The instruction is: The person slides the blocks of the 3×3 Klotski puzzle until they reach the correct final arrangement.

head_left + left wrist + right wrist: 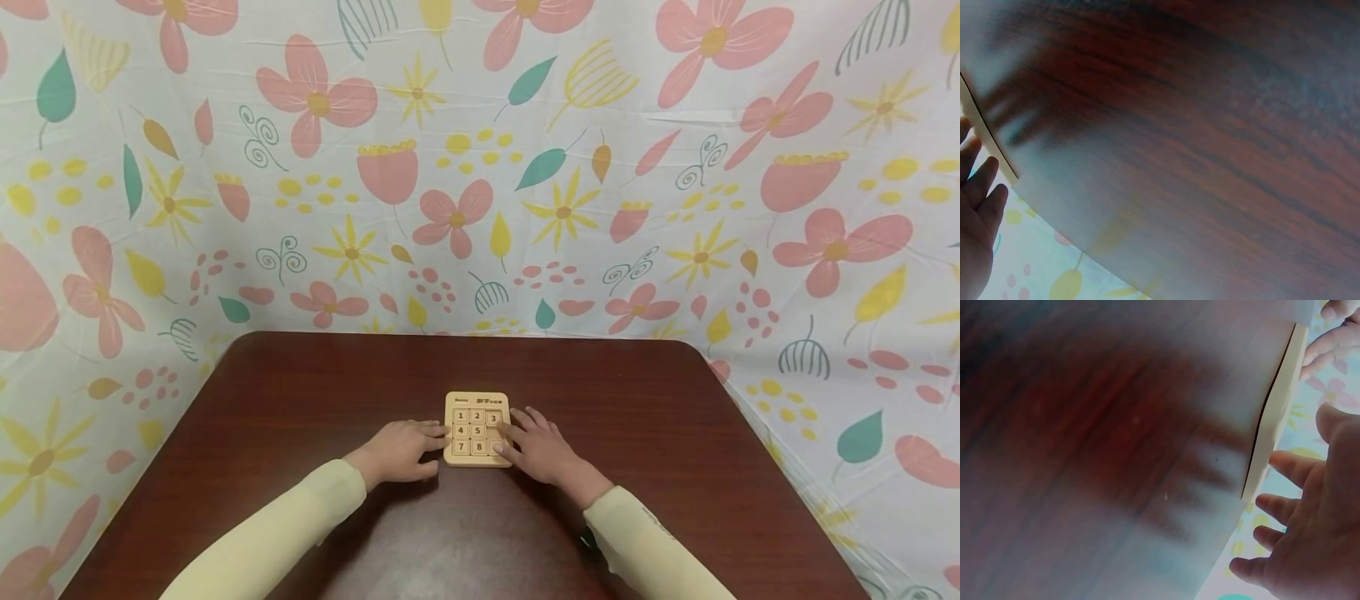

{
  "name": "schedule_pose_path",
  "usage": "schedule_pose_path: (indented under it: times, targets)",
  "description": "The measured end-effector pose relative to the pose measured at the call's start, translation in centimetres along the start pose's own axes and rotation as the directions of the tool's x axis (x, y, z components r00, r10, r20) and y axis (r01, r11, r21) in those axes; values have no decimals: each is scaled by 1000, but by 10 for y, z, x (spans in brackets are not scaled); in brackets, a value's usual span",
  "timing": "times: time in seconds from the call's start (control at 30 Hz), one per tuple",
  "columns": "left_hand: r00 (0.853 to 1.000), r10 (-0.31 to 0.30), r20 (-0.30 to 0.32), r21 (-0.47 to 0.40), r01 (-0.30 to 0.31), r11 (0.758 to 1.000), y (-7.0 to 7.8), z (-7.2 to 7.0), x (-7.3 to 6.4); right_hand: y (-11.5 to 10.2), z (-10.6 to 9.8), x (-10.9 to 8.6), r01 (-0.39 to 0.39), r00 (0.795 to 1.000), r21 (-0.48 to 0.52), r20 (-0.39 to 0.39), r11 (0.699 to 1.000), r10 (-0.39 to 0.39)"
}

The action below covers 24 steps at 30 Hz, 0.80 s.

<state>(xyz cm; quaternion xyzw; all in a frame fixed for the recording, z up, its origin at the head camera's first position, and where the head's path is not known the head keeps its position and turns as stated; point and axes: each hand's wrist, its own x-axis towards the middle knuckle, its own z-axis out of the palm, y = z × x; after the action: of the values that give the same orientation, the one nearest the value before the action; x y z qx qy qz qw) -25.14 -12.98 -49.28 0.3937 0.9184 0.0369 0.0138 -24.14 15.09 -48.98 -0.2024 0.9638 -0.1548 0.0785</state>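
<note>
A pale wooden number sliding puzzle (461, 402) lies flat on the table, its tiles 1, 2, 3, 4, 5, 7 and 8 showing. My left hand (402, 451) rests at the puzzle's left edge, fingertips against it and fingers nearly straight. From the other side my right hand (545, 448) reaches over the right edge, with fingers spread and a fingertip on the right column below the 3. Those fingers hide part of that column. In the right wrist view the puzzle's side (1277, 412) shows as a thin slab beside the extended fingers.
The dark reddish-brown table (337, 367) has rounded far corners. A white cloth (465, 117) printed with flowers and leaves hangs behind and at both sides of it. A small dark object (589, 540), too unclear to name, shows beneath the right sleeve.
</note>
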Motion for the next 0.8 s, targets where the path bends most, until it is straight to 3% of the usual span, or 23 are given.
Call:
schedule_pose_path:
  times: [0.8]
  targets:
    - [1000,-3,5,-16,3,1000,-1,1,0,7,-2,9,-1,1000,-7,-4,1000,1]
